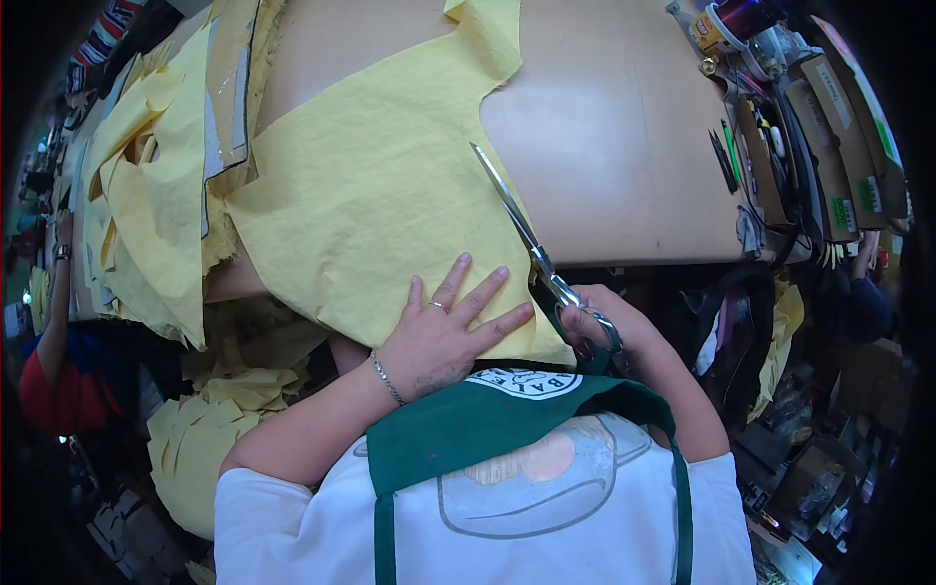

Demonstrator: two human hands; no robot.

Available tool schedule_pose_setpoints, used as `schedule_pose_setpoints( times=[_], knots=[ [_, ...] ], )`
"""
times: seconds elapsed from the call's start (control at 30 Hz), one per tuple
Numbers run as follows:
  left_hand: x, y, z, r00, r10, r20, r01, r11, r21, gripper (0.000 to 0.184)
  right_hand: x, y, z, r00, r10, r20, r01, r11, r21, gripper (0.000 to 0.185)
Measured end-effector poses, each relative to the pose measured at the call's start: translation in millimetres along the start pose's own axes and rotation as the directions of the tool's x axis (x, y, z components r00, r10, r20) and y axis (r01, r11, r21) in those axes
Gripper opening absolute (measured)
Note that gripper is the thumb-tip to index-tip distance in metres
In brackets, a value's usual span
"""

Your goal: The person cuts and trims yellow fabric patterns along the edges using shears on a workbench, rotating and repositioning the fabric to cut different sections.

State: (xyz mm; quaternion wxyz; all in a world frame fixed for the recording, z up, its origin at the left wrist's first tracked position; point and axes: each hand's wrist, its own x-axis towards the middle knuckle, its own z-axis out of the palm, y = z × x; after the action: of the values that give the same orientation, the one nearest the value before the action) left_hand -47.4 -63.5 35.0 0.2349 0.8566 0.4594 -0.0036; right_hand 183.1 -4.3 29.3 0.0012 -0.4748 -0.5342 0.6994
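A large yellow piece of soft sheet material (pixel 361 185), cloth or leather, lies over the table's front edge close to my body. My left hand (pixel 444 331) rests flat on its lower part with the fingers spread. In my right hand (pixel 590 317) is a pair of metal scissors (pixel 531 244), with my fingers around the handles. Its blades point up and left, along the right edge of the yellow piece, and look nearly together. Part of my right hand's grip is hidden behind the handles.
Yellow pieces (pixel 146 185) are piled at the left beside a worn cardboard-like strip (pixel 226 97). More yellow scraps (pixel 210 448) hang below the table (pixel 604 146). Pens (pixel 726 156), a tub (pixel 717 34) and boxes (pixel 824 136) stand at the right. Another person's arm (pixel 60 283) shows far left.
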Motion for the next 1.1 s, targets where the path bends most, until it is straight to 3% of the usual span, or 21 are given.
schedule_pose_setpoints(
  times=[0.53,0.7,0.8,1.1],
  knots=[
    [-1,0,5,1.0,0.01,-0.001,-0.01,1.0,-0.004,0.067,-7,7,4,0.991,0.032,-0.126,-0.031,0.999,0.009,0.061],
    [-1,1,5,1.0,0.002,0.01,-0.002,1.0,-0.025,0.067,-9,4,0,0.991,0.072,-0.117,-0.075,0.997,-0.02,0.063],
    [-1,2,3,1.0,-0.002,0.017,0.002,0.999,-0.035,0.067,-9,7,0,0.998,0.0,-0.066,0.001,1.0,0.015,0.065],
    [-2,1,4,1.0,0.011,0.009,-0.011,0.999,-0.036,0.067,-10,5,1,0.999,0.003,-0.039,-0.001,0.999,0.049,0.066]
  ],
)
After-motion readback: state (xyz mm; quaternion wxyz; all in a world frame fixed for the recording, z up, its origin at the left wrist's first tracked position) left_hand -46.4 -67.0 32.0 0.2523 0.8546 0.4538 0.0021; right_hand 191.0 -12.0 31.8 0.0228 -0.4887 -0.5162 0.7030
